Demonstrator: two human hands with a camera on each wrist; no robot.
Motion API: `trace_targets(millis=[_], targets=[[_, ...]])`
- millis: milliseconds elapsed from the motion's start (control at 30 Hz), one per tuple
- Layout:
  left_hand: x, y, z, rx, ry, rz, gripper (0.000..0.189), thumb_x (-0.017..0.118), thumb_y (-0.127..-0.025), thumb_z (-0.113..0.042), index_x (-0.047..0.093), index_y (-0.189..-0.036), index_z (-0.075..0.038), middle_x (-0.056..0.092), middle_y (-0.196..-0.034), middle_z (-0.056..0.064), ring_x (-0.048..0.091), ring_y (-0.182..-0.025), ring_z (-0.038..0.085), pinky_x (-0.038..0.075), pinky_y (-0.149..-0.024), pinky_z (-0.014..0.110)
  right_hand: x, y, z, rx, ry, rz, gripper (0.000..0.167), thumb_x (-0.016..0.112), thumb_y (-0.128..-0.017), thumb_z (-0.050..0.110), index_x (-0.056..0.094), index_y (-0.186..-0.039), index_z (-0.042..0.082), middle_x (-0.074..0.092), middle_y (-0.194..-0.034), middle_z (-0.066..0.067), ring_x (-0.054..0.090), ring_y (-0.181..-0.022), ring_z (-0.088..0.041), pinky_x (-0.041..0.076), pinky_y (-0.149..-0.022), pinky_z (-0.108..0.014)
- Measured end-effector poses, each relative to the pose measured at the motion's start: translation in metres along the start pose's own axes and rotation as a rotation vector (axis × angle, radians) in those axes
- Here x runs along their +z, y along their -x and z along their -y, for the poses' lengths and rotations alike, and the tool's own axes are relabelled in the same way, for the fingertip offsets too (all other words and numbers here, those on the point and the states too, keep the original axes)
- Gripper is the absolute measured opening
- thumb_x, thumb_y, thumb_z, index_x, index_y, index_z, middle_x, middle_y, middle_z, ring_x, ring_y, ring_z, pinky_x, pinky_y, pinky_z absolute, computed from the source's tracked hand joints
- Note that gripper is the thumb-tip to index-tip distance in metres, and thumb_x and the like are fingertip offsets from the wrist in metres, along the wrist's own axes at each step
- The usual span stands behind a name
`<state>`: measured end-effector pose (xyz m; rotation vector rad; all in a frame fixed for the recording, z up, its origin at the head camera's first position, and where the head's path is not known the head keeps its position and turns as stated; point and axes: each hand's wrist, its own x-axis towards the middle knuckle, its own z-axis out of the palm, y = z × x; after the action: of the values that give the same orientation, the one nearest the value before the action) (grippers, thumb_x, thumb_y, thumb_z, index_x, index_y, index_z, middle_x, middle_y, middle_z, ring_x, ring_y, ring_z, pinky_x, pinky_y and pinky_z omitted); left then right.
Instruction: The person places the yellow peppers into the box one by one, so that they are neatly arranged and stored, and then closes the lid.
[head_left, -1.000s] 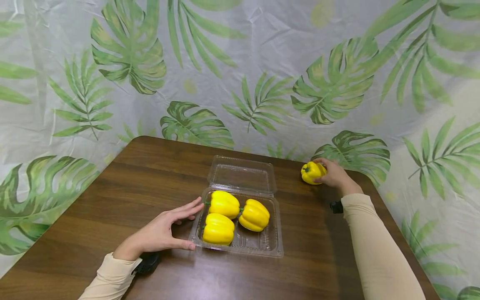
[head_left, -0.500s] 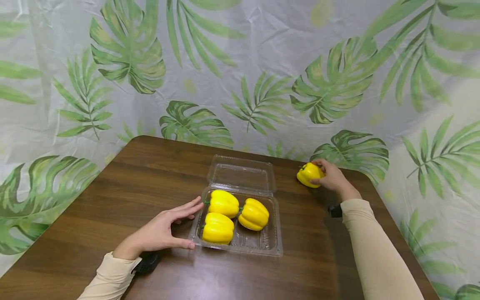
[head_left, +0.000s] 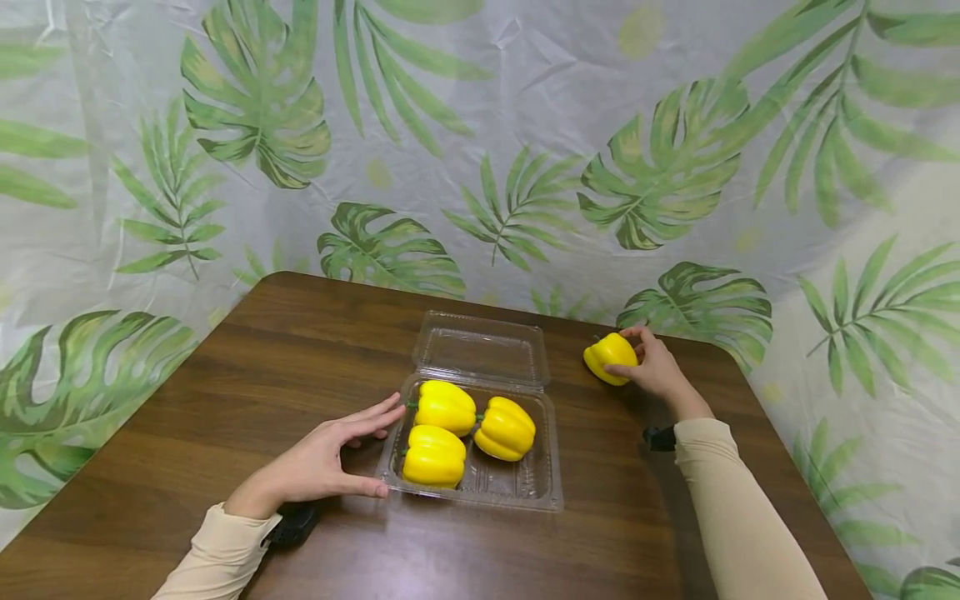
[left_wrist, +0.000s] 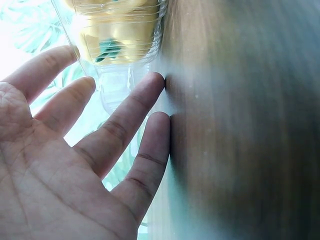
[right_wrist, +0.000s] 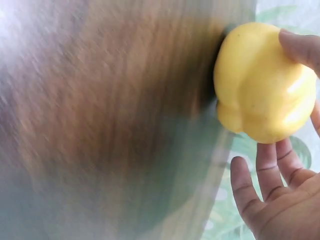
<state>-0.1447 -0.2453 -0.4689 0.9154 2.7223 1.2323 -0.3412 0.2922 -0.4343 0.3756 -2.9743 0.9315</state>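
My right hand (head_left: 654, 367) grips a yellow bell pepper (head_left: 609, 358) near the table's far right; the right wrist view shows the thumb on one side of this pepper (right_wrist: 265, 85) and fingertips on the other. Left of it stands a clear plastic clamshell box (head_left: 556, 467) with its lid (head_left: 480, 346) folded back. Three yellow peppers lie inside: one at the back left (head_left: 446, 407), one at the front left (head_left: 434, 457), one at the right (head_left: 506, 428). Spread and straight, my left hand (head_left: 322, 462) touches the box's left edge, two fingertips resting on the table in the left wrist view.
The brown wooden table (head_left: 247, 400) runs back to a hanging sheet (head_left: 525, 100) printed with green leaves. Bare table lies between the box and the held pepper. The box's front right part holds no pepper.
My right hand has brought the held pepper a little left and toward me, away from the table's back edge. The left hand and the box stay nearly still.
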Motion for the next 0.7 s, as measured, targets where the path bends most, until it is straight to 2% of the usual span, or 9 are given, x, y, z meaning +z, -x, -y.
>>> trace_targets(millis=[133,267,367,533,700], targets=[[0.0,0.0,0.0,-0.001,-0.004,-0.002,0.098,0.093,-0.083,-0.044,0.045,-0.165,-0.023,0.035,-0.177,0.005,0.067,-0.127,0.012,0.056,-0.1,0.039,0.006,0.004,0.002,0.008,-0.039,-0.009,0.078,0.081,-0.097,0.034,0.039,-0.154,0.0,0.056,-0.136,-0.035,0.06,-0.118,-0.047,0.055,-0.095,-0.054],[0.001,0.0,0.001,-0.001,-0.009,-0.004,0.098,0.093,-0.083,-0.045,0.045,-0.165,-0.023,0.035,-0.177,0.005,0.067,-0.127,0.012,0.056,-0.1,0.038,0.012,0.008,0.005,0.033,-0.101,0.004,0.081,0.079,-0.099,0.033,0.032,-0.158,0.002,0.048,-0.151,-0.037,0.052,-0.137,-0.052,0.049,-0.108,-0.065],[0.001,0.0,0.0,-0.002,-0.008,-0.005,0.097,0.093,-0.083,-0.044,0.046,-0.165,-0.022,0.035,-0.176,0.005,0.067,-0.127,0.012,0.056,-0.1,0.038,0.015,0.009,0.006,0.05,-0.14,0.01,0.083,0.078,-0.1,0.032,0.029,-0.161,0.003,0.042,-0.16,-0.036,0.045,-0.146,-0.053,0.043,-0.115,-0.068],[0.001,0.0,-0.001,-0.002,-0.008,-0.007,0.097,0.094,-0.083,-0.043,0.046,-0.165,-0.021,0.035,-0.176,0.005,0.067,-0.126,0.011,0.056,-0.1,0.038,0.018,0.01,0.007,0.055,-0.162,-0.002,0.084,0.078,-0.1,0.031,0.028,-0.162,0.004,0.04,-0.162,-0.034,0.043,-0.148,-0.052,0.041,-0.118,-0.068],[0.0,0.0,-0.002,0.0,-0.006,-0.004,0.097,0.094,-0.083,-0.043,0.046,-0.165,-0.021,0.035,-0.176,0.006,0.067,-0.127,0.011,0.057,-0.1,0.038,0.02,0.01,0.005,0.062,-0.12,-0.001,0.091,0.077,-0.101,0.037,0.027,-0.168,0.0,0.041,-0.164,-0.033,0.048,-0.144,-0.051,0.041,-0.118,-0.065]])
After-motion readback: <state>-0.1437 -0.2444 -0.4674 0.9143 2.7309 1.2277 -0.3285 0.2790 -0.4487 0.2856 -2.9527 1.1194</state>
